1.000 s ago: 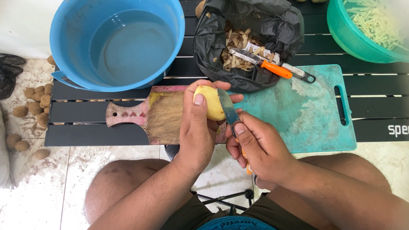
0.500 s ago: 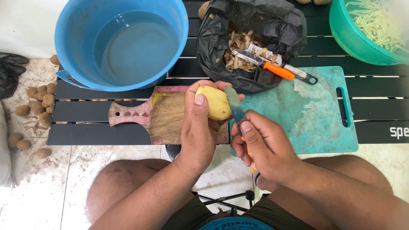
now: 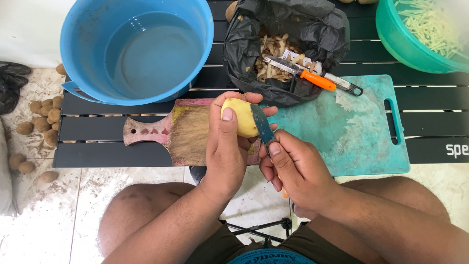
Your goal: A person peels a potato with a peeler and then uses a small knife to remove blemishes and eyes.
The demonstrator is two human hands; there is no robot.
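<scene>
The left hand [image 3: 225, 151] grips a peeled potato [image 3: 237, 116] above the wooden board [image 3: 183, 132], while the right hand [image 3: 298, 171] clasps a knife [image 3: 263, 124] whose blade touches the potato.

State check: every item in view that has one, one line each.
potato: mostly peeled, held in left hand
knife: in right hand, blade against potato
blue tub: holds water
black bag: open, peelings inside
orange-handled peeler: idle, lying on bag
green bowl: holds cut strips
teal cutting board: flat, stained
wooden board: flat, worn
</scene>
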